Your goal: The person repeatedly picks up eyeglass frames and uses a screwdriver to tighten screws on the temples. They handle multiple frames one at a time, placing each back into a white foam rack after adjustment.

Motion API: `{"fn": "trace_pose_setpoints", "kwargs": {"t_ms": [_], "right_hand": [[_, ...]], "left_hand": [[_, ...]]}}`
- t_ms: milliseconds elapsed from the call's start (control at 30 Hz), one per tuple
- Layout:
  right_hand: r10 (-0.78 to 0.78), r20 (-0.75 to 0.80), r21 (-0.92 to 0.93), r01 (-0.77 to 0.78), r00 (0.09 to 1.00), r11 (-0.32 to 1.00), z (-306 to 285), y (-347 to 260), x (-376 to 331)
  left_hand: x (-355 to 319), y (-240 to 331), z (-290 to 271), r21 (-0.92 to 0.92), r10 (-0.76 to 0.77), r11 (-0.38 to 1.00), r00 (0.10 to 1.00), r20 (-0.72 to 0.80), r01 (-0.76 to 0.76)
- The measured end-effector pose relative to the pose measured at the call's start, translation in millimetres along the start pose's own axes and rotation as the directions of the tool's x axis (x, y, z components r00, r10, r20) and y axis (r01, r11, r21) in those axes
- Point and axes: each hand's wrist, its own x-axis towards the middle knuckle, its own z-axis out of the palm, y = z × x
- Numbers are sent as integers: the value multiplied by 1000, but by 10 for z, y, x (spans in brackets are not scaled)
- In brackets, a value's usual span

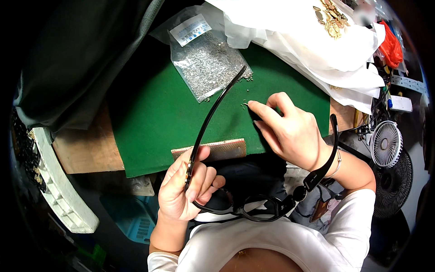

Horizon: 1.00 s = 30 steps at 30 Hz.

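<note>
Black-framed eyeglasses (238,210) hang low in front of me, with one long temple pointing up over the mat and the other spread to the right. My left hand (186,183) is closed around them where the near-left temple meets the front. Over the green mat (149,131), my right hand (292,129) has its index finger stretched toward a few tiny screws (244,107); thumb and index are apart. Beyond them lies a clear plastic bag (208,63) of small silvery metal pieces with a white label. Some pieces have spilled at its right corner.
A textured block (222,149) sits at the mat's near edge. White sheeting (290,27) with gold-coloured parts (333,18) covers the far right. To the right are a white fan (386,143) and a black fan (392,181); a white ridged tray (65,190) stands left.
</note>
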Motion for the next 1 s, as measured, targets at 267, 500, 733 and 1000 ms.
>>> {"fn": "trace_pose_setpoints", "kwargs": {"t_ms": [267,500,733,1000], "right_hand": [[-129,-41,-272,113,991,956,114,20,-61],[-111,196,475,5,974,880,-156,-68,83],[-246,613,785,-615,751,78,-315,-458,163],[-230,715,692,-716,660,95,-338,-430,116]], "left_hand": [[27,-44,64,-68,-1,998,991,-133,-9],[-2,-35,61,-187,-71,981,987,-142,43],[-50,-64,7,-256,-134,959,990,-50,117],[-37,-136,47,-253,-133,961,987,-88,107]]}}
